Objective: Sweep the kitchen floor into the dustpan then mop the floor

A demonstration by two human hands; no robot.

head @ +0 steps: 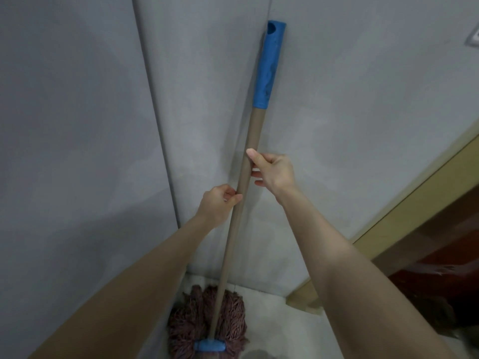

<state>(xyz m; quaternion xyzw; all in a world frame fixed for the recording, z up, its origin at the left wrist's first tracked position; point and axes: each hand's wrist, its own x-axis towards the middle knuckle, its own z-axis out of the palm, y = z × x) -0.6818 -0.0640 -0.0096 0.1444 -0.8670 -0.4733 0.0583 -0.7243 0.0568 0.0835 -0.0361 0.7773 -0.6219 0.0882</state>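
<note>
Head view, looking down a grey wall (77,125) into a corner. A string mop stands nearly upright there, its tan mop handle (253,136) tilted a little to the right toward the top. The blue grip sleeve (269,66) at the upper end lies against or just off the wall; contact is unclear. The reddish-brown mop head (230,314) rests on the pale floor (272,327) at the foot of the wall, strings spread to both sides of the pole. A blue clamp (209,346) joins strings to handle at the bottom edge of the frame. The right hand (274,172) holds the handle about mid-length, thumb laid across the front of the pole and fingers curled round behind it, their tips showing on the near side. The left hand (220,203) sits just below it on the pole's left side, fingers curled and closed, thumb and fingertips pressed to the handle; whether they wrap fully round it cannot be told. Both bare forearms reach in from the lower corners. To the right, a tan door frame (414,193) runs diagonally, with a dark reddish surface beyond it. A pale wall plate (473,38) shows at the upper right edge, cut off.
</note>
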